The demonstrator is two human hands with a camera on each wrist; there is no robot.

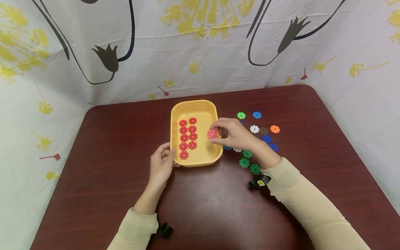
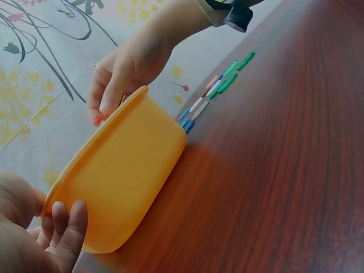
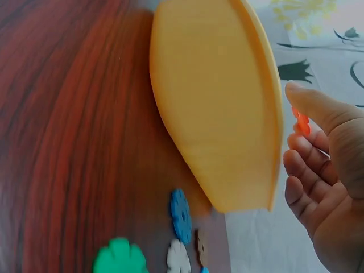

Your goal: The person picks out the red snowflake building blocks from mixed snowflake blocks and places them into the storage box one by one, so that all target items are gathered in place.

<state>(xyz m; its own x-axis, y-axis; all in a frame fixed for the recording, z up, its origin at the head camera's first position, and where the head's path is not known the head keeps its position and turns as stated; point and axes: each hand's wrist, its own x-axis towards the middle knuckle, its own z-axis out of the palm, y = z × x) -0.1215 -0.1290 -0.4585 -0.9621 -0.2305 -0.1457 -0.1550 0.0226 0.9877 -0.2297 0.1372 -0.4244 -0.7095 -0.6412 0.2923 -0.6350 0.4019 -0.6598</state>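
A yellow plastic tray (image 1: 204,152) stands on the table, with several red notched discs (image 1: 184,138) lying in two columns along its left side. My left hand (image 1: 161,163) grips the tray's left wall near the front corner, thumb at the rim and fingers outside, as the left wrist view also shows (image 2: 42,233). Above the tray's right part, my right hand (image 1: 232,133) pinches one red notched disc (image 1: 212,134) between thumb and fingers. In the right wrist view this disc (image 3: 301,120) appears orange-red beside the thumb. My right hand hides part of the tray's right rim.
Loose notched discs lie right of the tray: green (image 1: 244,162), white (image 1: 254,129), brown (image 1: 264,131), orange (image 1: 275,129) and blue (image 1: 266,139) ones. Some are partly behind my right hand. A patterned cloth (image 1: 200,52) hangs behind the dark red table (image 1: 125,139).
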